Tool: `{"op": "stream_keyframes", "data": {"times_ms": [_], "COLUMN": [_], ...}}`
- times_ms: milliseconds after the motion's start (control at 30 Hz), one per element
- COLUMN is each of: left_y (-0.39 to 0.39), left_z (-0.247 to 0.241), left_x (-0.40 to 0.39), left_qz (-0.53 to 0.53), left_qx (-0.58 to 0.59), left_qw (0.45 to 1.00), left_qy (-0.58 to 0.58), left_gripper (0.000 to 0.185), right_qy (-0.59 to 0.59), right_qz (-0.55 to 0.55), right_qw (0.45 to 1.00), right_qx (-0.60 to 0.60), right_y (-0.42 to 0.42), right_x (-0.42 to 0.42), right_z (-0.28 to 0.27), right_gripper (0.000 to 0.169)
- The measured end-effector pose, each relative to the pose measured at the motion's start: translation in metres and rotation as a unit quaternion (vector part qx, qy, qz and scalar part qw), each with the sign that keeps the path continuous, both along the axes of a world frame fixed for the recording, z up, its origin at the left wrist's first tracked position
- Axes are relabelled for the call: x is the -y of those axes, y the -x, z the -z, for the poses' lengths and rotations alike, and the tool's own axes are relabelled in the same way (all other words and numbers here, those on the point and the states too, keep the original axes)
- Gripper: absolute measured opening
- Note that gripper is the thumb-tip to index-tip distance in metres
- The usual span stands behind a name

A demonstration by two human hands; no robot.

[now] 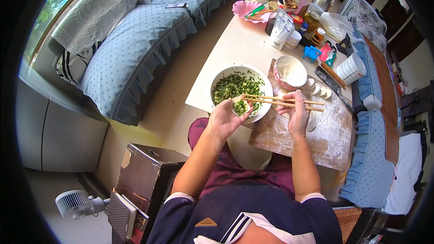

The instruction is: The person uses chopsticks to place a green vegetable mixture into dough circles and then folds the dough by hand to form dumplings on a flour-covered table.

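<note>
My left hand [226, 118] cradles a round dough wrapper [234, 109] with chopped green filling on it. My right hand [296, 115] grips a pair of wooden chopsticks [288, 102], whose tips reach the wrapper's upper edge. Behind the left hand stands a large white bowl [217, 73] of chopped green and pale yellow filling [234, 84]. A patterned red and white bowl [277, 76] with white flour [291, 69] stands above my right hand. Under that hand lies a floured wooden board [325, 135]; a flat dough round [311, 122] and several small dough pieces [317, 89] rest on it.
Jars, a white pouch [282, 28], a blue toy chair [311, 53] and a pink scalloped dish [241, 6] crowd the table's far part. A white tub [351, 69] stands at its right edge. A blue-covered sofa [135, 51] is at left; a dark cabinet [139, 166] stands beside my left elbow.
</note>
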State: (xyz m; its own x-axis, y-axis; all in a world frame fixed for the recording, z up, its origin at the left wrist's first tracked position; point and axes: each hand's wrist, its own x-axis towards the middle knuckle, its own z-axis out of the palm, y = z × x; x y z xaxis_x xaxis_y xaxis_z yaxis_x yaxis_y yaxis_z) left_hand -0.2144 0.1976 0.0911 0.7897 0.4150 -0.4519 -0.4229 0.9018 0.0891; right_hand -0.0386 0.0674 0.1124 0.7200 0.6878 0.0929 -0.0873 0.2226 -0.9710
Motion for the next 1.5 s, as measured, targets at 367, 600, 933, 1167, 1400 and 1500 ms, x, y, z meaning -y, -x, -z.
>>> {"op": "stream_keyframes", "data": {"times_ms": [367,600,933,1167,1400,1500], "left_y": [0.003,0.001,0.002,0.003,0.003,0.004], "left_z": [0.008,0.005,0.001,0.005,-0.001,-0.003], "left_x": [-0.003,-0.003,-0.004,-0.005,-0.007,-0.008], "left_qz": [0.000,-0.014,-0.004,-0.005,0.002,-0.006], "left_qx": [0.018,-0.011,-0.008,0.001,0.009,0.006], "left_qw": [1.000,1.000,1.000,1.000,1.000,1.000], "left_qy": [-0.003,-0.001,0.000,-0.008,-0.008,-0.005], "left_gripper": [0.045,0.044,0.044,0.044,0.046,0.046], "right_qy": [-0.023,-0.043,-0.032,-0.034,-0.024,-0.015], "right_qz": [-0.002,0.059,0.010,0.051,0.043,0.031], "right_qw": [1.000,0.997,0.999,0.998,0.999,0.999], "right_qx": [-0.010,0.001,-0.040,0.028,-0.018,-0.039], "right_y": [0.001,0.002,-0.004,0.003,-0.005,-0.008], "right_x": [0.002,-0.003,0.003,-0.004,0.004,0.007], "right_z": [0.000,0.000,0.005,-0.003,0.003,0.000], "right_gripper": [0.047,0.047,0.045,0.043,0.049,0.052]}}
